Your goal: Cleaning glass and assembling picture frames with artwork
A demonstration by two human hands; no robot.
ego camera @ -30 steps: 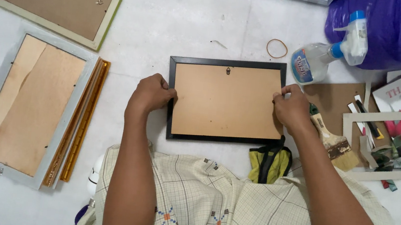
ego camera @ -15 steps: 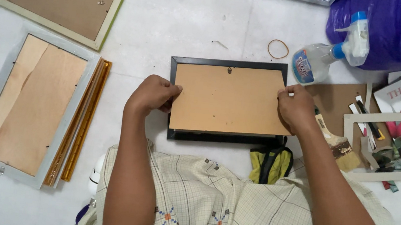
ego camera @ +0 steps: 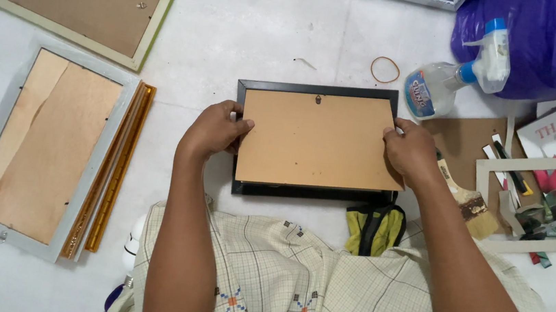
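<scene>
brown backing board point(ego camera: 317, 139), long axis left-right, lifted askew over black frame point(ego camera: 308, 193); left hand point(ego camera: 215, 129) and right hand point(ego camera: 413, 149) each pinch one short edge, equally near.

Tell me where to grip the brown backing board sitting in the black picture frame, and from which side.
Grip the brown rectangular backing board at its two short edges, coming in from left and right, as the left hand and right hand do now. It lies flat and overlaps the black picture frame at the bottom, so its short ends look the easiest to pinch.
</scene>
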